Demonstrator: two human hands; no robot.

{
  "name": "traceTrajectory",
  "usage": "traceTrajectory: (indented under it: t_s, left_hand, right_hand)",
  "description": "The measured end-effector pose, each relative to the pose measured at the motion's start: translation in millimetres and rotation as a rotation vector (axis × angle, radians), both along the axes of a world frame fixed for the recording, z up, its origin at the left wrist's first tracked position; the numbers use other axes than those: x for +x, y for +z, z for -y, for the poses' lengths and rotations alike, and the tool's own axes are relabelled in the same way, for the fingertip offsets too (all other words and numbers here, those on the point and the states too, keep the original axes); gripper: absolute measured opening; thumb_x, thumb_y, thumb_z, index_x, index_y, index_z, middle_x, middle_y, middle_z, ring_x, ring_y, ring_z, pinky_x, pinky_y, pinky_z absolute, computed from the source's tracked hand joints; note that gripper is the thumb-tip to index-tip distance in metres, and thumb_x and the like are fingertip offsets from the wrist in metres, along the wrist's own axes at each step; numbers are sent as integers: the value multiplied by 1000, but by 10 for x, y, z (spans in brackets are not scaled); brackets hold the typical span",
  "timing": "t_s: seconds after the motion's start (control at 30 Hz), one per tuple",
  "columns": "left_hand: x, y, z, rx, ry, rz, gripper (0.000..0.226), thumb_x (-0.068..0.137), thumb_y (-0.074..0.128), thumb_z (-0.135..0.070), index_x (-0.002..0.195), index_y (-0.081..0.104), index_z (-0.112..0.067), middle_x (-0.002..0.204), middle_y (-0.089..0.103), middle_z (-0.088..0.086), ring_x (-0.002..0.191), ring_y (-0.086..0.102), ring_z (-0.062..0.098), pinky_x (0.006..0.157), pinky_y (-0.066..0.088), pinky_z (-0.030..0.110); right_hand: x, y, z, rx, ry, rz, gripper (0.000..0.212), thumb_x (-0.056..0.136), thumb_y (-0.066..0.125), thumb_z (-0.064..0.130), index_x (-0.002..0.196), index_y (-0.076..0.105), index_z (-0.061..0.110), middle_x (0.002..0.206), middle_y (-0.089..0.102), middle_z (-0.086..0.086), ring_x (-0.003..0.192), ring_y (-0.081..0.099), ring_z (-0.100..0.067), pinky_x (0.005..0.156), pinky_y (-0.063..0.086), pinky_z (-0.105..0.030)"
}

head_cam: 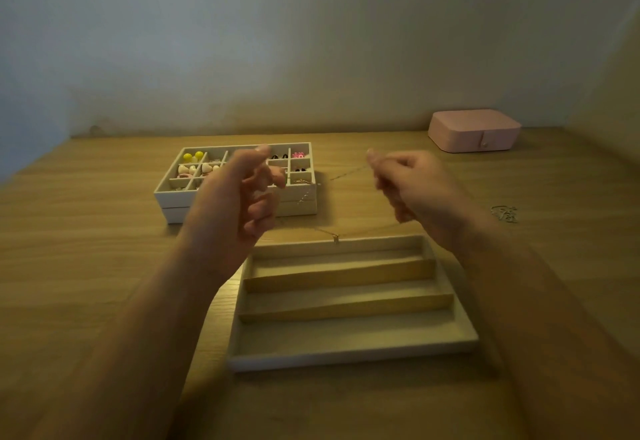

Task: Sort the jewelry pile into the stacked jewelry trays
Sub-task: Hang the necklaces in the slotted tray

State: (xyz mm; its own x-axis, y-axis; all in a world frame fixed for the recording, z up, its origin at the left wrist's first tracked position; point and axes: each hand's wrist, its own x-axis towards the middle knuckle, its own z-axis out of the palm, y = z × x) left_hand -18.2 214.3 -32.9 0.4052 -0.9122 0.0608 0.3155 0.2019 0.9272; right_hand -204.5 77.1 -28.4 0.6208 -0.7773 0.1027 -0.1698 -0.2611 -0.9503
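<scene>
Necklace (335,239), pinched between left hand (239,197) and right hand (408,187), hangs spread above the slotted tray (346,353) on the bench (86,232), probably to lay it down untangled.

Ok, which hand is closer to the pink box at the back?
Right. The right hand is left of and in front of the pink box; the left hand is farther left, by the stacked compartment trays. Both hold a thin necklace.
</scene>
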Motion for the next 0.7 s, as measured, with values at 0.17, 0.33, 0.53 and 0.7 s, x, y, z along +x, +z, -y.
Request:
traceTrajectory:
  t_s: [0.17,0.33,0.53,0.7]
  left_hand:
    - [-76,-57,23,239,54,394,22,97,58,-31,103,63,-10,87,68,2,47,40,9,40,33,18]
    - [-200,-21,21,256,-13,508,28,97,56,-36,102,67,-11,90,75,4,62,62,19,57,52,27]
    - [-238,-14,25,54,-97,660,37,93,60,-43,123,64,-22,115,72,-10,110,66,5,89,55,24]
    - [-369,-13,59,-32,-148,607,47,81,65,-29,125,59,-12,105,75,0,99,71,13,85,56,21]
  right_hand:
    - [-30,123,-28,322,61,395,45,102,51,41,65,54,16,48,27,5,46,24,-13,45,28,-25]
    - [-30,145,-83,381,132,411,42,103,48,44,81,68,13,48,27,5,44,23,-10,42,22,-25]
    - [15,126,-211,279,294,268,23,97,57,31,92,64,10,57,35,1,48,28,-11,43,23,-26]
    - [41,134,-289,192,275,182,18,94,67,19,93,53,9,66,51,-1,49,40,-9,41,33,-21]
